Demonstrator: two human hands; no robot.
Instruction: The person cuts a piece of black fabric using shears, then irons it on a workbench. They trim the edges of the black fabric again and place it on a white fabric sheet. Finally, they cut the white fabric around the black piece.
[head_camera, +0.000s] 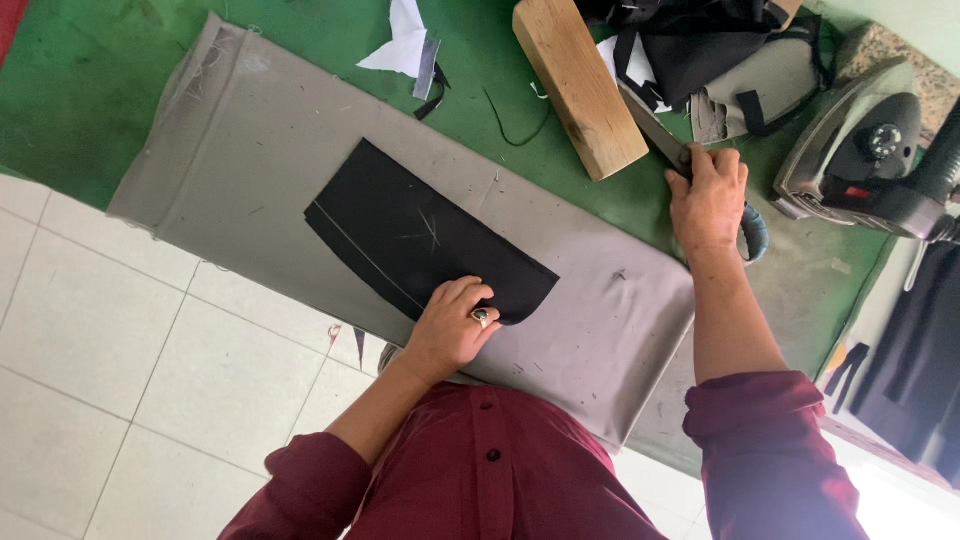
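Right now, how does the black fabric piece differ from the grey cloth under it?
The black fabric piece is small and dark, with chalk lines on it; the grey cloth is much larger, pale and carries only loose threads. The black piece lies on top, pressed by the left hand; the grey cloth lies directly on the green table. Both lie flat.

From my remote view over the worktable, I see no package, label, sign or screen anywhere in the frame. Nothing on the table carries a printed tag or wrapper that I can make out, and no display is in view.
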